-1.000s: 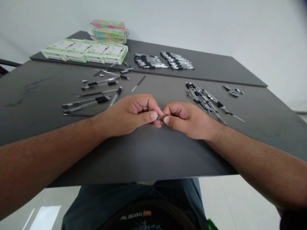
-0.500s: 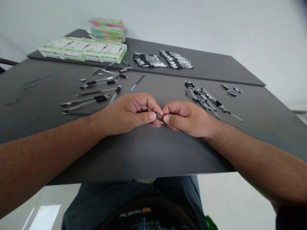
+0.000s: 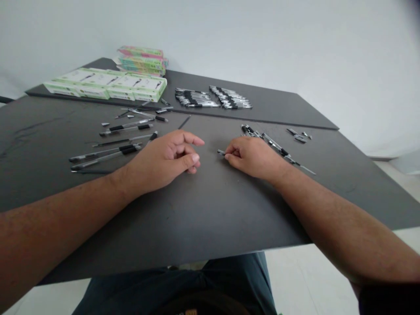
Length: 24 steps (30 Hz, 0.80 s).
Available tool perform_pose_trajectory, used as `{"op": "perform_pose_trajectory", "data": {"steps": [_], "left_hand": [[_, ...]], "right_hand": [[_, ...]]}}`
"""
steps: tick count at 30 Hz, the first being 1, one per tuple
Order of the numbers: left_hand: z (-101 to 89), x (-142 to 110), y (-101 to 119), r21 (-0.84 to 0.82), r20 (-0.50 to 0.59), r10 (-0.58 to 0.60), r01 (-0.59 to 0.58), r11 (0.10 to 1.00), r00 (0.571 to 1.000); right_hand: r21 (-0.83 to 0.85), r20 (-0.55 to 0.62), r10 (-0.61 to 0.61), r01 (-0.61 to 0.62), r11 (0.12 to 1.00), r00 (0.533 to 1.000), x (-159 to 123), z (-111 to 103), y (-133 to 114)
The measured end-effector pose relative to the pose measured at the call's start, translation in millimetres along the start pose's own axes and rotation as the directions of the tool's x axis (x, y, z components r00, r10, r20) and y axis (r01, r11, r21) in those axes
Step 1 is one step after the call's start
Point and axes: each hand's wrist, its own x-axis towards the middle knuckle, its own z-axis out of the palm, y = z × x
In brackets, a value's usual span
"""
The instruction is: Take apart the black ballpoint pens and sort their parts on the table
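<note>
My right hand (image 3: 251,155) is closed, thumb against fingers, on a small clear-and-black pen part (image 3: 221,152). Only its end sticks out to the left of the fingertips; the rest is hidden by the hand. My left hand (image 3: 173,157) hovers over the table, fingers loosely apart and holding nothing. A gap separates the two hands. Just behind my right hand lies a loose bunch of pens (image 3: 275,144), partly covered by it. Beyond my left hand, disassembled pens (image 3: 101,157) and thin refills are spread out, with a lone refill (image 3: 184,122) farther back.
Two neat rows of pens (image 3: 231,97) lie on the raised back panel (image 3: 278,105). White-and-green boxes (image 3: 108,83) stand at the back left, before stacked colourful packs (image 3: 142,61). Several small pen parts (image 3: 298,135) lie at the right of the grey table (image 3: 197,218).
My hands have come apart. The left let go, opened and moved left; the right moved slightly right with the pen part. The camera view has shifted too.
</note>
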Motion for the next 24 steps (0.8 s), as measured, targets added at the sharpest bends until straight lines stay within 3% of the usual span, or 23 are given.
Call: {"op": "perform_pose_trajectory", "data": {"steps": [6,11,15,18,21,24], "left_hand": [[-0.6,-6,-5,0.157,0.072,0.029,-0.04,0.987,0.997],[-2.7,-6,-5,0.228,0.079,0.013,-0.031,0.973,0.997],[-3.9,-6,-6,0.249,0.071,-0.003,-0.015,0.968,0.997],[-4.5,-7,-8,0.255,0.077,-0.006,-0.014,0.967,0.997],[-4.6,-7,-8,0.254,0.087,-0.003,-0.02,0.967,0.996],[-4.2,-7,-8,0.25,0.09,0.014,-0.036,0.968,0.996]], "right_hand": [[-0.159,0.042,0.053,-0.045,0.986,0.998,3,-3,-2],[-0.122,0.062,0.032,-0.024,0.992,0.998,2,-2,-4],[-0.073,0.001,0.029,-0.029,0.997,1.0,2,-6,3],[-0.099,-0.132,0.137,-0.151,0.984,0.982,5,-20,19],[-0.15,-0.276,0.301,-0.351,0.924,0.913,9,-36,46],[-0.189,-0.266,0.395,-0.45,0.873,0.879,12,-42,71]]}}
